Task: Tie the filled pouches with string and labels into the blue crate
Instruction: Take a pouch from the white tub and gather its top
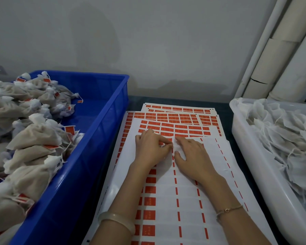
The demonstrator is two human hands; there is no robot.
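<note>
Sheets of red labels (180, 129) lie stacked on the table between two bins. My left hand (152, 149) sits on the top sheet with curled fingers, its thumb and forefinger pinching at a red label (162, 143). My right hand (193, 156) lies beside it, fingers spread and pressing on the white backing sheet (189, 200). A small white crumpled bit (175, 146) shows between the two hands; what it is cannot be told. The blue crate (95, 138) on the left holds several tied pouches (34, 135) with red labels on strings.
A white tub (245, 144) on the right holds several white pouches (286, 131) with loose strings. A grey wall stands behind the table, with pale pipes (281, 50) in the right corner. Dark tabletop shows around the sheets.
</note>
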